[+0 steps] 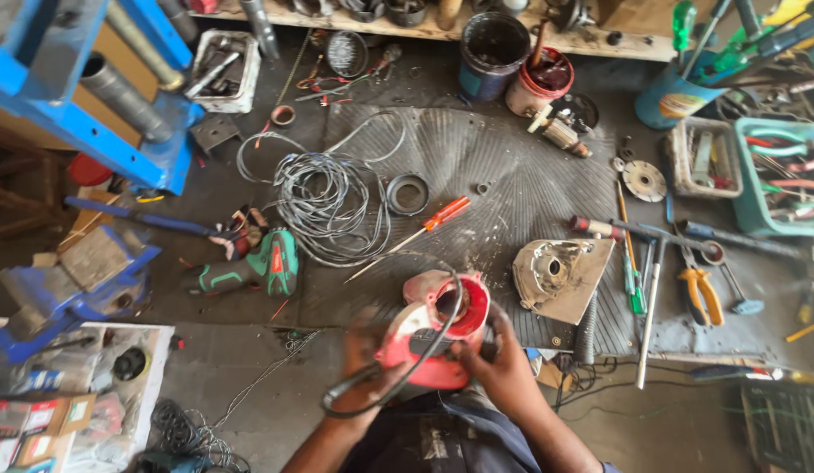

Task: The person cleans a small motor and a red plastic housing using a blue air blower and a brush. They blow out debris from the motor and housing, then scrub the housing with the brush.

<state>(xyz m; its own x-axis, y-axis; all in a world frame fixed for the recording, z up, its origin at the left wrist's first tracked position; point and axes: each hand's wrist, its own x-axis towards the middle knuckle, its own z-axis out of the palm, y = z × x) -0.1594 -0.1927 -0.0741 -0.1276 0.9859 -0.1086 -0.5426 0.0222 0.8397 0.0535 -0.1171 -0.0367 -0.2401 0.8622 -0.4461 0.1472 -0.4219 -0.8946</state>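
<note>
A red power-tool housing (438, 337) with an open round end sits between both my hands near the bottom middle. My left hand (365, 366) grips its left side, blurred, with a black power cord (398, 385) looping across it. My right hand (499, 363) holds its right side from below. Just beyond lie a grey metal gear cover (556, 273) on a ribbed mat (503, 175) and an orange-handled screwdriver (424, 226).
A coil of grey wire (324, 206), a black ring (408, 194) and a green cordless drill (258, 267) lie to the left. Pliers (700, 293), screwdrivers and a hammer (652, 232) lie at right. Buckets (493, 44), tool trays (779, 175) and a blue press frame (100, 88) stand around the edges.
</note>
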